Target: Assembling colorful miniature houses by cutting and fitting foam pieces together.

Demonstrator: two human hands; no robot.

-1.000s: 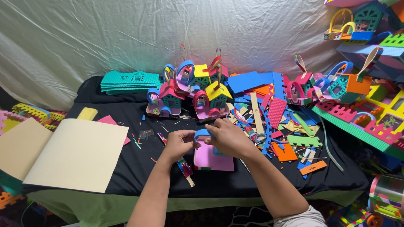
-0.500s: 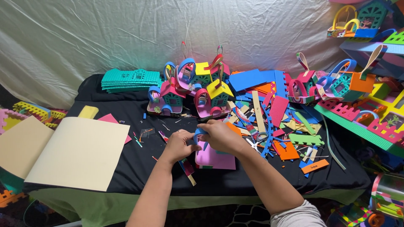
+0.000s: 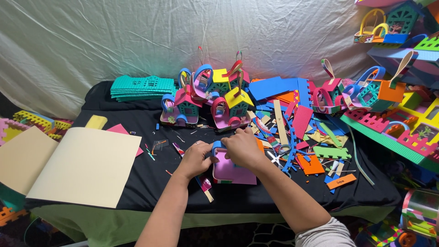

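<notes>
Head view: your left hand [image 3: 197, 156] and right hand [image 3: 242, 147] have fingers clamped on the pink square foam piece [image 3: 233, 170], directly beneath them on the counter [image 3: 151, 192].

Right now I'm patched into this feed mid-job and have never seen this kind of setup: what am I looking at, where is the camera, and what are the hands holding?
There is no machine here. A person works with two bare hands, and the single camera sits on their head, looking down over their arms at a table with a black cloth.

The left hand and the right hand meet at a pink foam piece with a blue strip at its top edge. Both hands press or grip there; exactly how the fingers close is hidden.

Around them lie a large cream sheet on the left, a stack of teal foam panels at the back, a cluster of small foam houses with looped handles, and a heap of coloured foam offcuts with scissors on the right.
</notes>
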